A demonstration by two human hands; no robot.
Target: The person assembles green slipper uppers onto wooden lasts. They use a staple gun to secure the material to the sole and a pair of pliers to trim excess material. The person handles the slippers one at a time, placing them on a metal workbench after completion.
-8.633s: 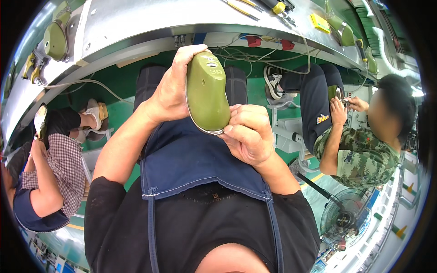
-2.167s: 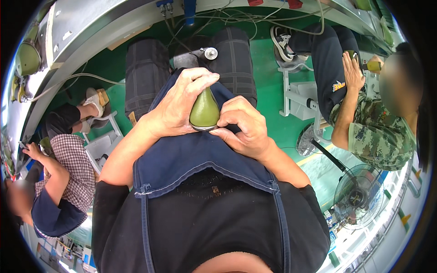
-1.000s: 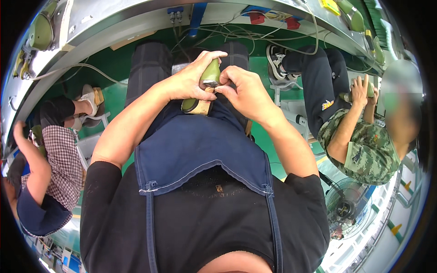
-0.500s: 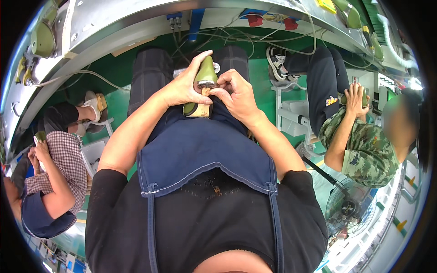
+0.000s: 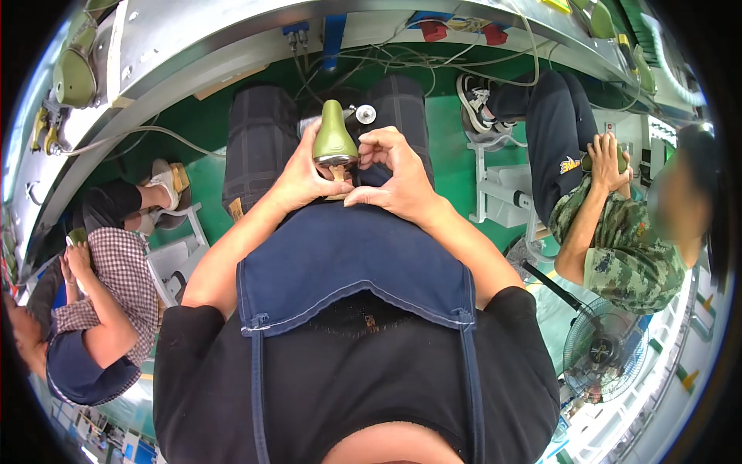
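An olive-green bicycle saddle point(image 5: 335, 139) is held above my lap, its narrow nose pointing away from me. A shiny dark band point(image 5: 335, 161) runs along its wide rear end, with a tan piece point(image 5: 338, 175) just below. My left hand point(image 5: 306, 172) grips the saddle's left side, thumb stretched under the rear edge. My right hand point(image 5: 398, 170) is at the other side, its bent fingertips by the right rear edge and its thumb near the tan piece. The saddle's underside is hidden.
Ahead runs a metal bench point(image 5: 193, 46), with another green saddle point(image 5: 75, 77) at left and loose cables point(image 5: 386, 58) beneath. A round metal knob point(image 5: 365, 114) stands between my knees. One co-worker point(image 5: 100, 301) sits at left, another point(image 5: 618, 240) at right, near a fan point(image 5: 603, 348).
The saddle has shifted slightly left and turned so more of its green top shows. My right thumb and fingers, earlier pinched at the tan piece, have spread apart. A second green shape in my lap is now hidden.
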